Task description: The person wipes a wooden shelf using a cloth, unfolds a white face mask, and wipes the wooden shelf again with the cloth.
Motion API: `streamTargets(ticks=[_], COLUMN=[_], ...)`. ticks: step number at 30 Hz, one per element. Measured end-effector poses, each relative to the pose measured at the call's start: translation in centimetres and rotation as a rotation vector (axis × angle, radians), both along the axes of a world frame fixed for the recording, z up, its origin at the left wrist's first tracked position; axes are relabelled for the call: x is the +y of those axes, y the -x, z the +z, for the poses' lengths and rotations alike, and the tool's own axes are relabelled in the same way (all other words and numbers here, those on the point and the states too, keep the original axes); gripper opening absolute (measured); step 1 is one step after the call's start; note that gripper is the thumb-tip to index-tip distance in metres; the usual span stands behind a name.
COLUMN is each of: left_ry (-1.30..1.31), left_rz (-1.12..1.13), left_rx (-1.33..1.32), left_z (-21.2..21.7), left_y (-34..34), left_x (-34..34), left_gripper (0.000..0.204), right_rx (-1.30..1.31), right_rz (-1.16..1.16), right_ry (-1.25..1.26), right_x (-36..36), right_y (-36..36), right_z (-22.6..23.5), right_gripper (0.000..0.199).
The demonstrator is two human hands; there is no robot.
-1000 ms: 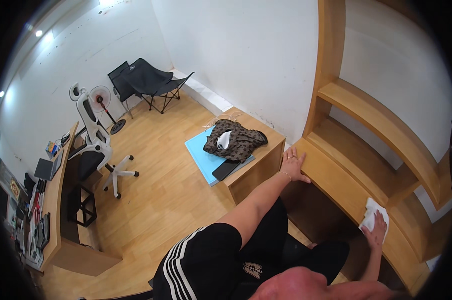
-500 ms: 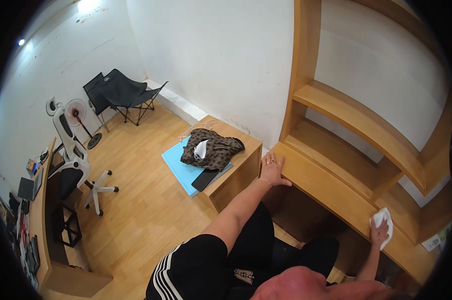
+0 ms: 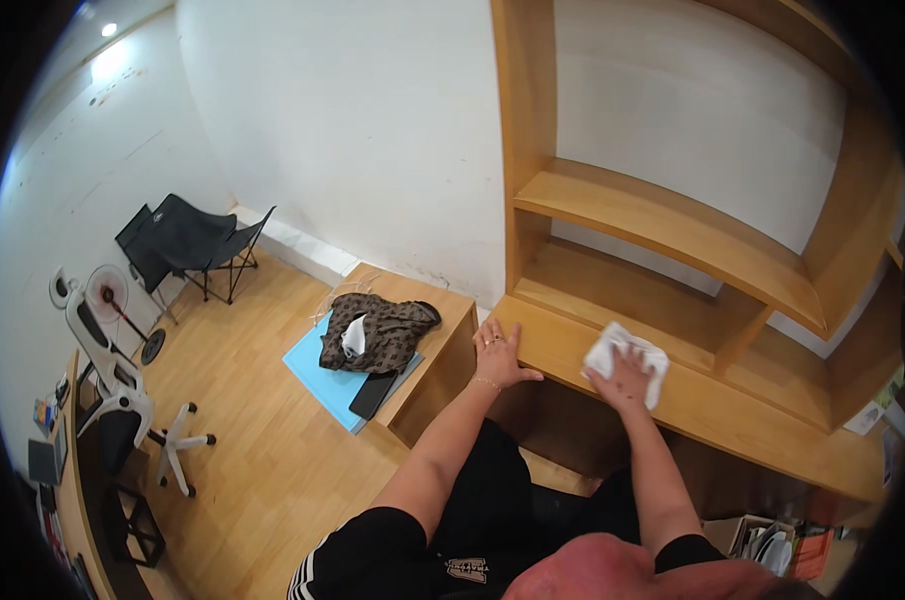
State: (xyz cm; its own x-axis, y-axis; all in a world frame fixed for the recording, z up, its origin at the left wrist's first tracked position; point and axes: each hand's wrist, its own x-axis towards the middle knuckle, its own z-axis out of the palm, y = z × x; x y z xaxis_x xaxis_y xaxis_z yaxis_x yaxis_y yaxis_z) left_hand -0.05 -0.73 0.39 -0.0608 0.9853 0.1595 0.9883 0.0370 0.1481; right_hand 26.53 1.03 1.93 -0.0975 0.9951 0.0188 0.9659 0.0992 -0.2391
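Note:
My left hand [image 3: 503,357] rests with fingers spread at the left end of the wooden desk [image 3: 753,440], a ring and a thin bracelet on it. Farther right, my right hand [image 3: 628,380] presses a crumpled white cloth [image 3: 599,352] against the desk top. Its palm and fingers cover part of the cloth, and the fingers are slightly blurred. Behind both hands rises a wooden shelf unit [image 3: 663,235] joined to the desk.
A small cabinet [image 3: 448,340] on the left holds a brown patterned cloth bag [image 3: 393,335], a blue folder [image 3: 313,350] and a black phone [image 3: 374,395]. Beyond stand a folding chair [image 3: 198,240], a fan [image 3: 109,290] and an office chair [image 3: 123,395]. A box of papers [image 3: 773,545] sits lower right.
My right hand has slid the cloth leftward along the desk, closer to my left hand. The left hand stays at the desk's end. The view has turned rightward.

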Motion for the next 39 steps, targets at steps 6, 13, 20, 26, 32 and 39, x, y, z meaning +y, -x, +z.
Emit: streamTargets(ticks=[6,13,20,26,32,39], left_ry=[-0.024,-0.038,-0.023,-0.019,-0.020,-0.042], left_rz=[-0.007,0.007,-0.005,-0.005,-0.005,-0.006], left_rx=[-0.008,-0.008,-0.016,-0.017,-0.006,-0.012], left_z=[-0.6,-1.4,-0.7,-0.6,-0.7,-0.9], left_y=[0.1,0.5,0.4,0.5,0.1,0.4], left_x=[0.5,0.7,0.3,0.2,0.3,0.3], left_gripper=[0.126,0.125,0.125,0.124,0.125,0.125], right_rx=[0.042,-0.042,-0.144,-0.185,-0.146,-0.181], right_rz=[0.233,0.482,0.449,0.344,0.203,0.097], right_ry=[-0.035,-0.112,-0.207,-0.155,-0.083,-0.098], right_x=[1.4,-0.5,-3.6,-7.0,-8.8,-8.3], right_y=[7.2,3.5,-12.2,-25.7,-31.4,-25.8], right_z=[0.4,-0.3,-1.7,-0.5,0.3,-1.0], right_gripper=[0.090,0.084,0.083,0.087,0.091,0.095])
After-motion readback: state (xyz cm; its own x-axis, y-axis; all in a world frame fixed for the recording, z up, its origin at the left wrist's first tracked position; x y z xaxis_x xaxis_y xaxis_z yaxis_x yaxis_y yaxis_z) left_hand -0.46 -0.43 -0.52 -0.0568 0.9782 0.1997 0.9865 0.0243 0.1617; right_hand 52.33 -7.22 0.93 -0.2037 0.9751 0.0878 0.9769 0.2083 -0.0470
